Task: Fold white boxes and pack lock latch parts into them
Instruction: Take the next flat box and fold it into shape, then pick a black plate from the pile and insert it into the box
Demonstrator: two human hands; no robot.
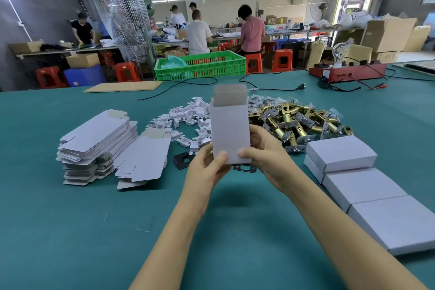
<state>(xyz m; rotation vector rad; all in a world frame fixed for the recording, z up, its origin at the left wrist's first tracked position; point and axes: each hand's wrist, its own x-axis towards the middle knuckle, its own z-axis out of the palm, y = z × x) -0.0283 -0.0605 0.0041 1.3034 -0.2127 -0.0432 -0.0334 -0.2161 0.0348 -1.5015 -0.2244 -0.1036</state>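
- Head view: busy workshop, a teal table up front.
- Left hand and right hand pinch the white box at its bottom corners, upright above the table, top open.
- Thin card, light, probably crushable: hold the edges.
- Latch parts just behind look heavy.

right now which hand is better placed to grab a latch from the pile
The right hand: the heap of brass and silver lock latches lies just beyond it on the right. The left hand can go on holding the upright open-topped white cardboard box.
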